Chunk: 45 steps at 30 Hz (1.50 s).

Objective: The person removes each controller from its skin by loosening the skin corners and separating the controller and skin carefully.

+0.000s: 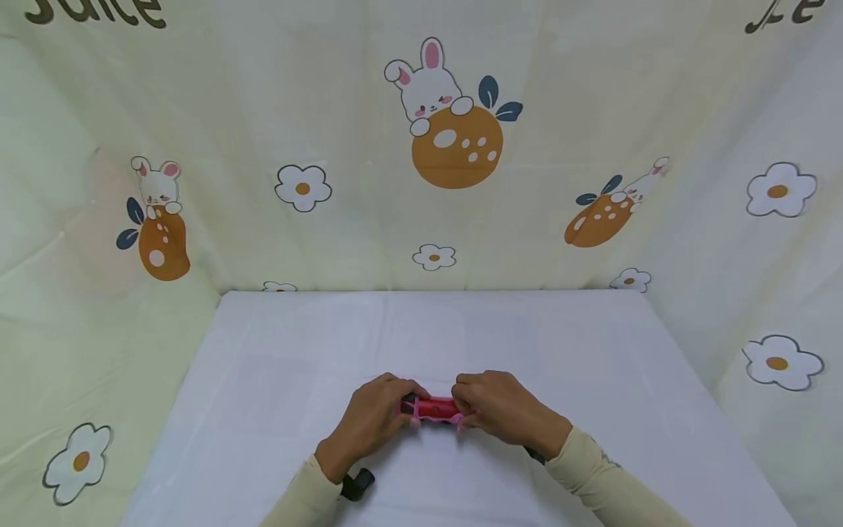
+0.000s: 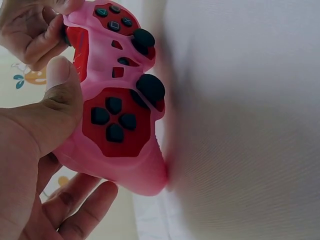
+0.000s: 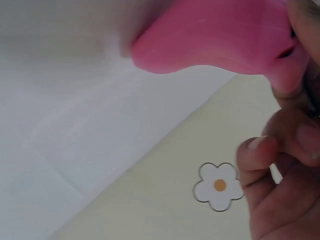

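A red game controller [image 1: 435, 410] in a pink rubbery cover [image 2: 100, 170] is held between both hands over the middle of the table. My left hand [image 1: 375, 413] grips its left end, the thumb [image 2: 62, 90] along the top edge near the black direction buttons [image 2: 114, 120]. At the other end my right hand [image 1: 503, 402] pinches the cover by its upper corner, with the fingers curled in the right wrist view. Two black thumbsticks [image 2: 150, 87] and the symbol buttons [image 2: 114, 25] show through the cover's openings. Along the top edge, red shell lies bare.
A white cloth covers the table [image 1: 296, 344]. Behind and beside it hang curtains [image 1: 356, 110] printed with rabbits, oranges and flowers. Beneath the left wrist sits a black wrist device [image 1: 358, 484].
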Motion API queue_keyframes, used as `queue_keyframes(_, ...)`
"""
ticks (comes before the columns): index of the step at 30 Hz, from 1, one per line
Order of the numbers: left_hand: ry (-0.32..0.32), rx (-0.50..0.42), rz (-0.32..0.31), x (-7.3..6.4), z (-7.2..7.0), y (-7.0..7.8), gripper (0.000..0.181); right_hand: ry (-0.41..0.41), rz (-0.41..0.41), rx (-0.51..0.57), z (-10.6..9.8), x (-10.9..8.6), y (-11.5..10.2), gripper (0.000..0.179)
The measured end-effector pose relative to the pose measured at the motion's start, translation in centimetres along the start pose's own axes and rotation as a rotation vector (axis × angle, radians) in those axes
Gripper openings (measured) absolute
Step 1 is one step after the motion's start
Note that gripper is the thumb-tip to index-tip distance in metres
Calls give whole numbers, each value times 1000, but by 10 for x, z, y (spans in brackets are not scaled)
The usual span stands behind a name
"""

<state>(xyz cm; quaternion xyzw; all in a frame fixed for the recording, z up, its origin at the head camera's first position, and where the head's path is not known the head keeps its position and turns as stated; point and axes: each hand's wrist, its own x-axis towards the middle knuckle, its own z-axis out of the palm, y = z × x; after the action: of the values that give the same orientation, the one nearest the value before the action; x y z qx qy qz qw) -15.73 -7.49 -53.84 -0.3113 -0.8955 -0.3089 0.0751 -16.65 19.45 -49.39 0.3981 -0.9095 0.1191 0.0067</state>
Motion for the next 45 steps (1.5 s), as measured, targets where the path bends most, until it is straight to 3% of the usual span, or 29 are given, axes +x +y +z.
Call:
queue_keyframes(10, 8, -13, 9, -1, 0, -2, 43, 177, -78, 58, 14, -15, 7, 40)
queue_keyframes(18, -21, -20, -11, 2, -1, -3, 42, 289, -82, 192, 24, -19, 16, 43)
queue_keyframes(35, -54, -53, -45, 4, -3, -6, 40, 288, -23, 281, 32, -26, 23, 39)
queue_keyframes(45, -65, -79, -57, 5, -5, -4, 40, 247, 61, 500, 36, -26, 33, 36)
